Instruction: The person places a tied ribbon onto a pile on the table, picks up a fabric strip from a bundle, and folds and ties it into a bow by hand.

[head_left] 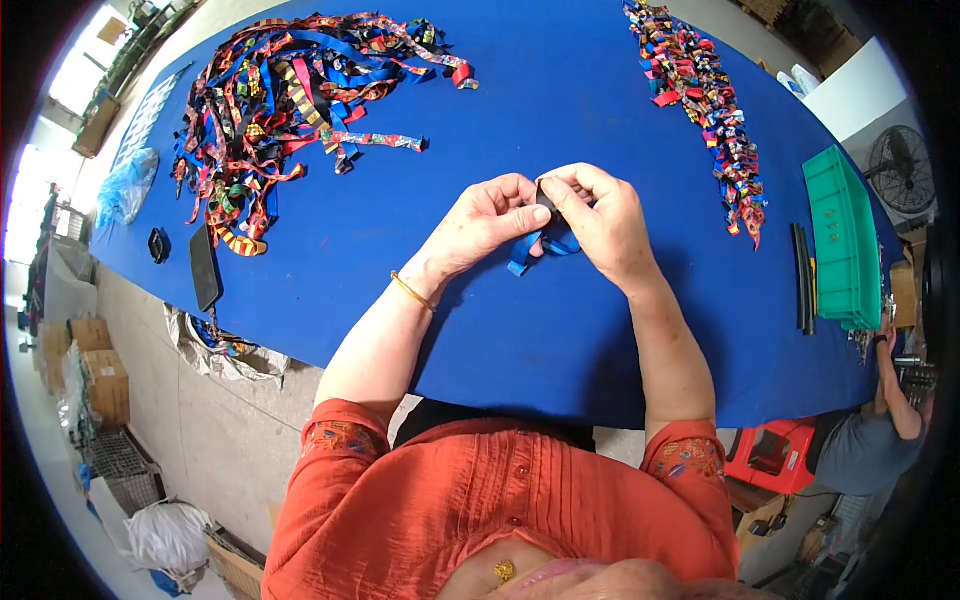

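Over the middle of the blue-covered table, my left hand [488, 222] and my right hand [602, 222] meet with thumbs and fingertips pinched together. Between them is a blue strap [519, 258], whose loose end hangs below the fingers. A small black piece [544, 198] shows between the thumbs at the strap's upper part; its exact kind is hidden by the fingers. Both hands are closed on the strap. Up and left of them lies a loose heap of colourful patterned straps [255, 110]. A long row of bundled patterned straps [705, 100] lies to the upper right.
A green plastic crate [842, 240] stands at the table's right edge, with black strips [803, 280] beside it. A dark flat object [204, 268] and blue plastic bag [128, 187] lie on the left. Another person [875, 445] is at far right, near a red stool [770, 455].
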A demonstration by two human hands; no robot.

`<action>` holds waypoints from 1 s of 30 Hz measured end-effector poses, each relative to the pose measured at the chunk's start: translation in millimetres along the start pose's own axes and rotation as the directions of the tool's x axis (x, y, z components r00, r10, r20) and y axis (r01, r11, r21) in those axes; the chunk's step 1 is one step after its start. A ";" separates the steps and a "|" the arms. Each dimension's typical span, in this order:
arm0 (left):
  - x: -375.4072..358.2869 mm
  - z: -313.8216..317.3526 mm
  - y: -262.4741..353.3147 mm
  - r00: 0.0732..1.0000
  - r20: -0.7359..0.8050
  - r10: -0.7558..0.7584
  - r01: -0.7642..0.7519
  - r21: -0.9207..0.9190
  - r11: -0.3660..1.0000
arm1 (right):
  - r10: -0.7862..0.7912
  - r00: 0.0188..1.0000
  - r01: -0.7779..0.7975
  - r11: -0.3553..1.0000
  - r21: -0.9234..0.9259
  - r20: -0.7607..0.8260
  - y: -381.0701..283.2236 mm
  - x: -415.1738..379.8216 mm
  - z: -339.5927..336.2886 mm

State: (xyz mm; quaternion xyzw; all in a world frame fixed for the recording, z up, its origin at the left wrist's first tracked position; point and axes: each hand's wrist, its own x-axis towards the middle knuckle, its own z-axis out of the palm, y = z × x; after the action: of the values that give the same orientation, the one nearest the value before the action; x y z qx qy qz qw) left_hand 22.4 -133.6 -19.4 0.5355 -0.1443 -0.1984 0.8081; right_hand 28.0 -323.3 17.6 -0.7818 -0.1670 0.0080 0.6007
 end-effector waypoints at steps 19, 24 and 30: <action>7.8 -24.7 -0.1 0.953 -0.292 0.081 -0.170 -0.293 0.941 | 0.150 0.930 -0.224 0.955 0.195 0.335 17.4 2.4 4.9; 11.0 -38.2 -7.6 0.934 -0.354 0.054 -0.208 -0.415 0.886 | 0.112 0.945 -0.182 0.960 0.212 0.307 12.9 2.6 0.3; 6.5 -27.2 1.7 0.959 -0.271 0.085 -0.188 -0.384 0.904 | 0.145 0.958 -0.181 0.975 0.129 0.248 23.4 4.9 -0.5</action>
State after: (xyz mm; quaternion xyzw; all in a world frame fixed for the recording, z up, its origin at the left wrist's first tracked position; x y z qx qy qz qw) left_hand 40.5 -114.2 -28.2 0.3651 -0.0354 -0.0981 0.9251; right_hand 38.6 -327.6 -3.4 -0.7389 -0.1714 0.1635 0.6309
